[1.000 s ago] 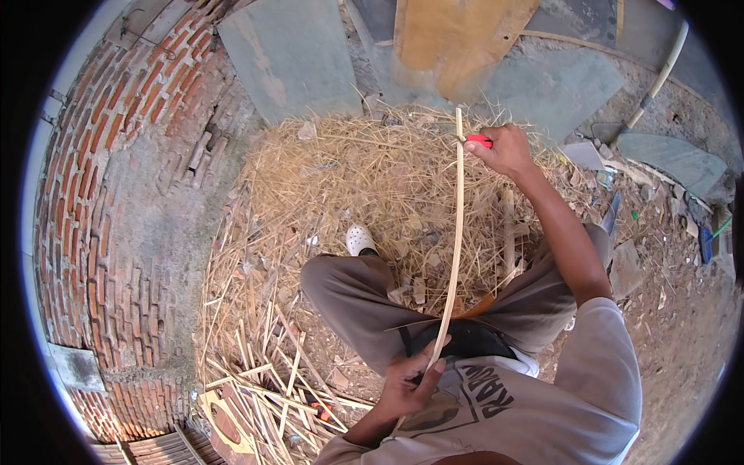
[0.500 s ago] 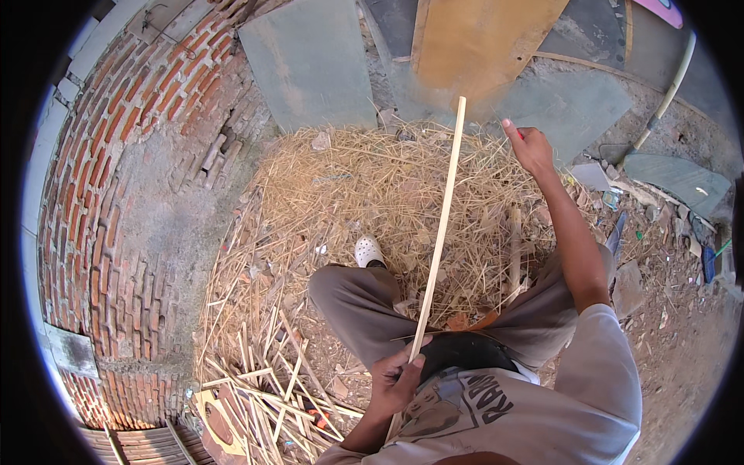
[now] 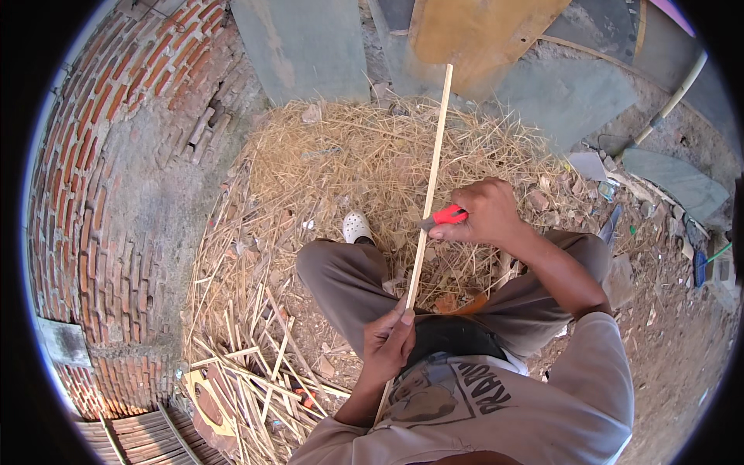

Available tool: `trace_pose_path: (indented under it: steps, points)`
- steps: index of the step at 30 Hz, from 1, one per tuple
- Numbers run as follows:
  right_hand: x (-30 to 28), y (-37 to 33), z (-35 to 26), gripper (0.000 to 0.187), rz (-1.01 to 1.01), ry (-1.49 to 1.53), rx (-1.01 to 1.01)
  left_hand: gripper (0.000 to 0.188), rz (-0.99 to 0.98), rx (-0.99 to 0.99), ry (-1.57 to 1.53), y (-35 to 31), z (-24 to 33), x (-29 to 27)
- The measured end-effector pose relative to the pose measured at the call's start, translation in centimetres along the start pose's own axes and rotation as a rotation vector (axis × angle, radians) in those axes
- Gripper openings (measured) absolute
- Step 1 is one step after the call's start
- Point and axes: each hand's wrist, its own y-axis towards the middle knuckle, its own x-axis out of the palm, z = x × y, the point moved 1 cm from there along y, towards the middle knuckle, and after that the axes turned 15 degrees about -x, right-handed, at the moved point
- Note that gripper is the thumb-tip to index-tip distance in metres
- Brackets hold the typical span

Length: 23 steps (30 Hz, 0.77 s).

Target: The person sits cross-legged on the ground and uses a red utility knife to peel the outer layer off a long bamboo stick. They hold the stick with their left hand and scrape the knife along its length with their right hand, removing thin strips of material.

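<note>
A long, pale bamboo strip [image 3: 436,163] slants up and away from my lap. Its lower part is gripped in my closed left hand [image 3: 387,341], near my waist, and the tail end runs back beside my shirt. In my right hand [image 3: 487,213] is a red-handled utility knife [image 3: 448,216], fingers wrapped round it. The knife's front end meets the strip about midway along its visible length; the blade's edge is too small to make out. A dark pad [image 3: 449,338] lies across my lap, below the strip.
Dry shavings [image 3: 349,167] cover the ground ahead of me. Many cut strips [image 3: 263,380] lie heaped at my lower left. A brick wall [image 3: 93,232] rises on the left. Grey and brown boards [image 3: 302,50] lean at the back, and a pale pipe [image 3: 673,99] stands at the right.
My right hand has come back and inward from the far right, bringing the knife against the strip. The left hand keeps its hold on the strip. The whole view has shifted slightly.
</note>
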Motion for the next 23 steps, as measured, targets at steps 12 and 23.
trace_pose_path:
  steps: [12,23]
  points:
    - [-0.2,0.4,1.9,0.068,-0.086,-0.102,0.134,0.042,0.035,-0.054,0.056,-0.2,-0.2,0.4]
    - [-0.3,0.5,8.3,0.071,-0.146,-0.193,0.504,0.045,-0.028,-0.124,0.130,-1.6,-0.8,1.0]
